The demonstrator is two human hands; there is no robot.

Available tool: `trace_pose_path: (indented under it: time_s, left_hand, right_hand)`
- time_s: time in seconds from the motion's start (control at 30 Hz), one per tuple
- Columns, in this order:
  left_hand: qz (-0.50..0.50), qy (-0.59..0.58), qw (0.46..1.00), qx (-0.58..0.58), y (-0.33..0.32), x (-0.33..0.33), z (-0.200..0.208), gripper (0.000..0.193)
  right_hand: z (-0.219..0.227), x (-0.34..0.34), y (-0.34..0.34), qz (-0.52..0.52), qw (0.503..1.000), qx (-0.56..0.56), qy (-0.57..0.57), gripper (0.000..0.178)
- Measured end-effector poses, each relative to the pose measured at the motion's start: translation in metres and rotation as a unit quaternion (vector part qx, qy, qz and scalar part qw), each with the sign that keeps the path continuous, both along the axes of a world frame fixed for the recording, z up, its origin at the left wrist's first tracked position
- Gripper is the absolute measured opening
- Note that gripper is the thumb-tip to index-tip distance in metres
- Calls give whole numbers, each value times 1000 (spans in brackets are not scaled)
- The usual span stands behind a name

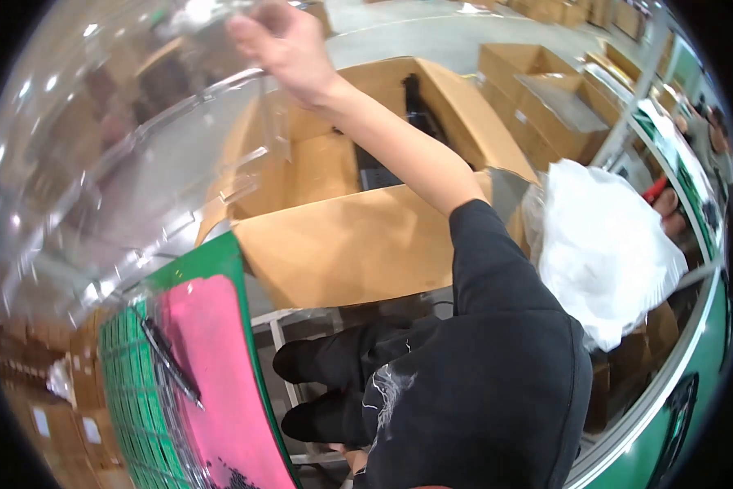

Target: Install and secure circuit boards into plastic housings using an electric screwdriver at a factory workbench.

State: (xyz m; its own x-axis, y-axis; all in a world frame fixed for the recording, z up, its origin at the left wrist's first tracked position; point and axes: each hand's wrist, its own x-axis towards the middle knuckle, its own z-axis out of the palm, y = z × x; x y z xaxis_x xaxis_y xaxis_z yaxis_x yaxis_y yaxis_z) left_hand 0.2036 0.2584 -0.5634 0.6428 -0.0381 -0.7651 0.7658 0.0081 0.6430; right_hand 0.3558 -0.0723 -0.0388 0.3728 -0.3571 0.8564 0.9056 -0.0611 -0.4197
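My right hand, its arm reaching up and across, is closed at the edge of a large clear plastic tray. The tray has moulded ridges and fills the upper left, partly blurred. Beneath my forearm stands an open cardboard box; black parts lie inside it. Only a little of my left hand shows low down beside my legs, its fingers mostly hidden. At lower left, a black pen rests on a pink sheet with a green border.
A white plastic bag bulges at the right beside a metal-framed rack. Open cartons stand on the floor at the upper right. A green gridded surface adjoins the pink sheet. More stacked boxes are at the lower left.
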Motion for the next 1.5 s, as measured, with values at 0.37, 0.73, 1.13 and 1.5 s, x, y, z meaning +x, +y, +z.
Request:
trace_pose_path:
  time_s: [0.37, 0.73, 1.13, 1.5]
  left_hand:
    - [-83, -17, 996, 41, -12, -18, -15, 50]
    - [-45, -63, 996, 45, -56, -5, -33, 47]
    - [51, -114, 987, 98, 12, 9, -40, 44]
    - [165, -122, 968, 147, 108, -32, -46, 41]
  right_hand:
    - [-148, -184, -182, -50, 949, 265, 163, 26]
    - [-261, -278, -338, -99, 884, 398, 223, 36]
    - [-286, -193, -520, -596, 617, 225, 462, 45]
    - [-264, 35, -303, -381, 646, -339, 567, 39]
